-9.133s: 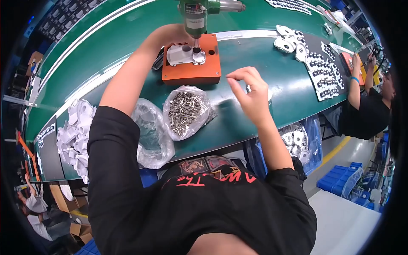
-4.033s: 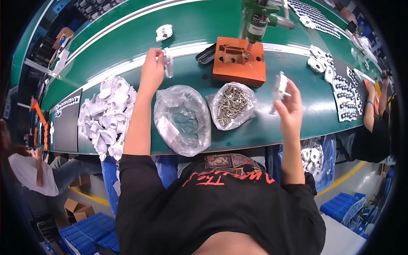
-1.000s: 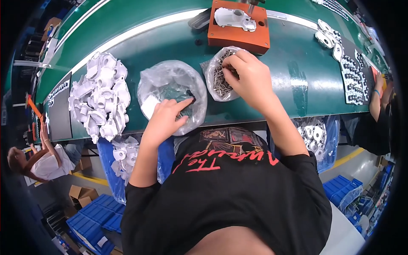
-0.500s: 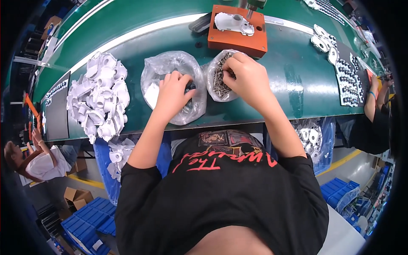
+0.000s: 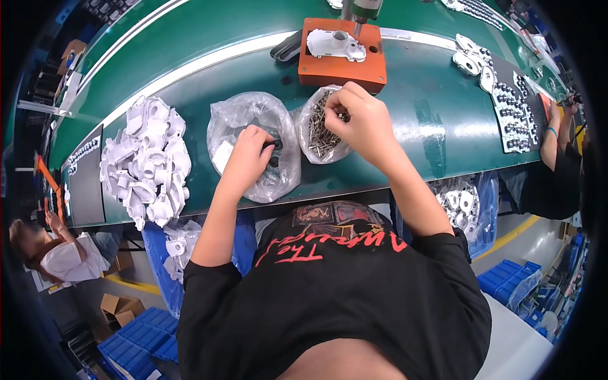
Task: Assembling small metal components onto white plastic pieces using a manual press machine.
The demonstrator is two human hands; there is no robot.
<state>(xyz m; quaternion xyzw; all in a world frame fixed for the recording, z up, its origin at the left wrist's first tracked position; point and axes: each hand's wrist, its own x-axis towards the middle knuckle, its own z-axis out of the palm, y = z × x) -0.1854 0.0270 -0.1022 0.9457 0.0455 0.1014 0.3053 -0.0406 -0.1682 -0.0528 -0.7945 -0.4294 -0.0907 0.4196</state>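
Observation:
My left hand (image 5: 249, 157) is over a clear plastic bag (image 5: 221, 117), its thumb and fingers closed on a small black part (image 5: 273, 144). More dark pieces lie below it in that bag, too small to name. To the right, my right hand (image 5: 362, 117) is at a second clear bag, full of metal screws (image 5: 322, 130). Its thumb and forefinger are pinched together at the bag's edge; whatever is between them is hidden. Beyond the bags, a white housing (image 5: 335, 44) rests on an orange fixture block (image 5: 342, 71).
A heap of white plastic housings (image 5: 149, 164) covers the green bench's left. Above the fixture hangs a driver tool (image 5: 364, 12). Trays of small black parts (image 5: 516, 114) stand right, near another person's arm (image 5: 551, 142). Another person (image 5: 69, 253) sits at far left.
My left hand has closed and lifted a small black part into view. My right hand stays pinched over the screws. The whole view has shifted slightly.

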